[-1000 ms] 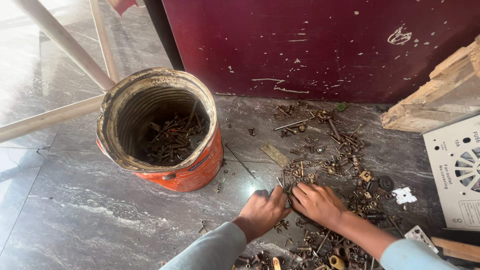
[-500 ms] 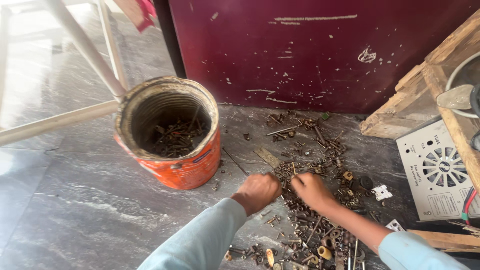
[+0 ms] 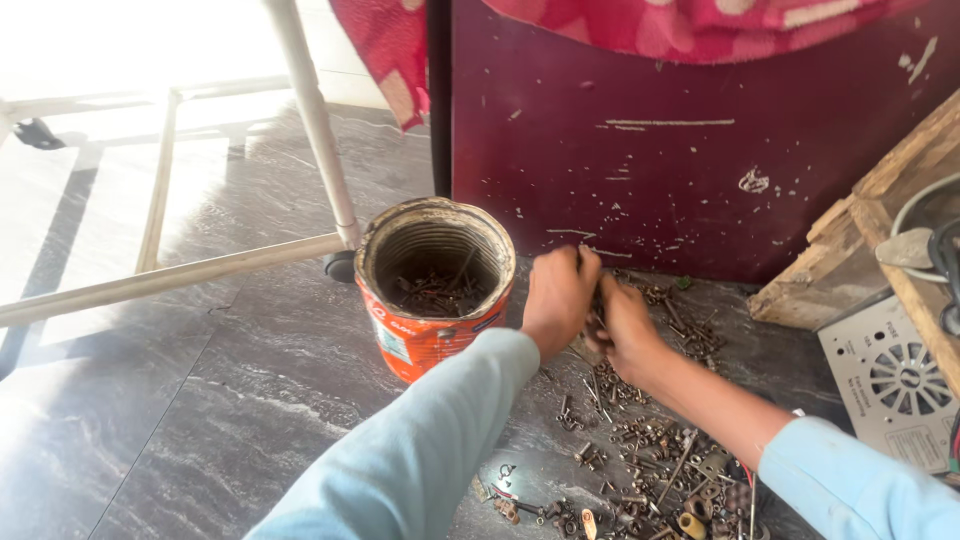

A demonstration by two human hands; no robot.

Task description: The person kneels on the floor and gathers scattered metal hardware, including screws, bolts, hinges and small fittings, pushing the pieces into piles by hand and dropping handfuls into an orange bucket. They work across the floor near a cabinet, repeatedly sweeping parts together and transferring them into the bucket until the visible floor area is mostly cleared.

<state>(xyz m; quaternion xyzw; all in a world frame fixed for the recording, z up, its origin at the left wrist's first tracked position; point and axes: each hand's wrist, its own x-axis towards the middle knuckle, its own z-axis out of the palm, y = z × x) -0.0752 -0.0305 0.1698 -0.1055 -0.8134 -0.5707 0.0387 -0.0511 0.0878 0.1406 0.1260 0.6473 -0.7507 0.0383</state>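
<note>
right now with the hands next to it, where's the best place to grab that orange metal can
Probably the orange metal can by its round side wall, wrapping from its left, open-floor side. It stands upright with an open, rough rim and loose rusty hardware inside, so keep it level. Both hands, left and right, crowd its right side.

Motion blur smears the left hand (image 3: 558, 298) and right hand (image 3: 625, 330) where they meet, so whatever sits in either grip cannot be made out. The left forearm hides part of the orange tin (image 3: 425, 340). The scattered screws and bolts (image 3: 650, 460) run off the bottom edge; the grey vented panel (image 3: 890, 385) is cut by the right edge.
</note>
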